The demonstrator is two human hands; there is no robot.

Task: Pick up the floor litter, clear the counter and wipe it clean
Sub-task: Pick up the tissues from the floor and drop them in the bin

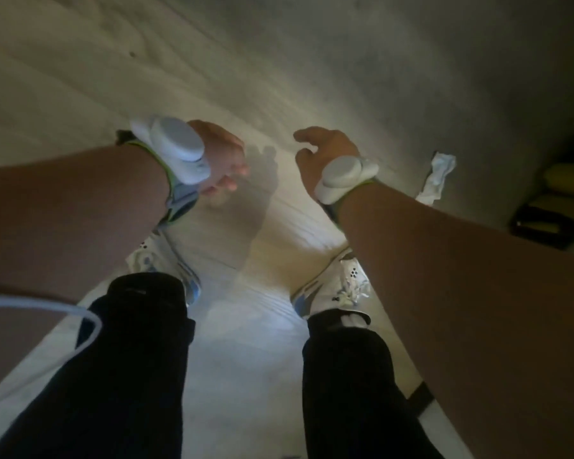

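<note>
Still early in the job. One white crumpled paper (437, 178) lying on the floor (279, 61), just to the right of the right hand (325, 154). Right fingers loosely open, holding nothing. Left hand (224, 157) curled, empty as far as seen. No worktop in view; clearing and wiping left.

Head view; looks steeply down, floor (246, 77) near

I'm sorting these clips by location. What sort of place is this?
Probably indoors, dimly lit: pale wood-look floor, crumpled white litter lying on it, dark furniture at the right edge. No counter is in view.
</note>
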